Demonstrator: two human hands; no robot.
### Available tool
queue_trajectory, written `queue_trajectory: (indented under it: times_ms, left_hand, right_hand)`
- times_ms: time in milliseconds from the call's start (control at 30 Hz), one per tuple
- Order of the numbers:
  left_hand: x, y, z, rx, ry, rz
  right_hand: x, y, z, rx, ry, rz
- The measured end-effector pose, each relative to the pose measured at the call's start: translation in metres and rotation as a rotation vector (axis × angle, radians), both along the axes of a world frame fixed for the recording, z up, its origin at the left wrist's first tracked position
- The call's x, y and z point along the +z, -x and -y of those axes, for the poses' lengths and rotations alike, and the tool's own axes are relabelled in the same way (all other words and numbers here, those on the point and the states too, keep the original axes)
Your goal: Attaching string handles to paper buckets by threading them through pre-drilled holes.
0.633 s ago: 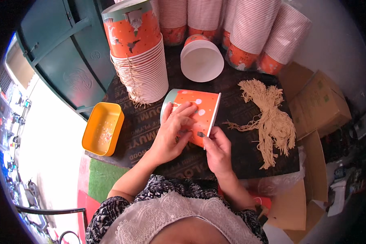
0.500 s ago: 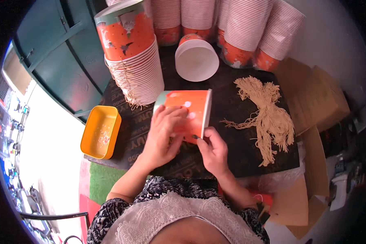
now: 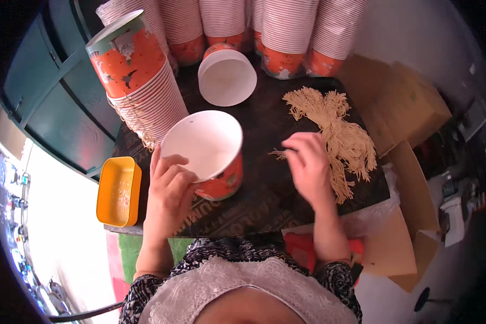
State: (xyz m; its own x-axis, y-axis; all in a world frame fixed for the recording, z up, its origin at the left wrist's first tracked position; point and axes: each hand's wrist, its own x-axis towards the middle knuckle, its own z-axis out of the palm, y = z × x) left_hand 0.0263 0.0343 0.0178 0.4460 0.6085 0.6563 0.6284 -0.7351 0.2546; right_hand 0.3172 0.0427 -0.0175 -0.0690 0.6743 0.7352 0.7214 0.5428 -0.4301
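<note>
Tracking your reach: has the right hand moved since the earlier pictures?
Yes: the right hand left the cup, moving rightward, closer to the stationary tan string bundle.

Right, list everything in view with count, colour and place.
Tilted bucket: one, orange, white inside, table centre-left.
Lying bucket: at least one, orange, white inside, back middle.
Nested bucket stack: one, orange and white, left.
Wrapped stacks: at least five, orange and white, back.
Tray: one, yellow, left edge.
String bundle: one, beige, right side.
Table: one, black, centre.
Cardboard boxes: count unclear, brown, right.
Door: one, dark green, upper left.
Floor patch: one, green, lower left.
Garment: one, black, white, bottom.
Left hand: one, bare, on tilted bucket's rim.
Right hand: one, bare, beside the string bundle.
</note>
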Motion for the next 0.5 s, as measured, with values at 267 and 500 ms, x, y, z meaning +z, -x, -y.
queue_trajectory:
  times_ms: [267,500]
  left_hand:
    - [-0.017,-0.011,0.0,-0.035,0.048,0.005]
    - [-0.014,-0.014,0.004,-0.066,0.072,0.026]
  right_hand:
    - [-0.04,-0.101,-0.008,-0.246,0.275,0.07]
    - [-0.047,-0.113,-0.037,-0.207,0.404,0.251]
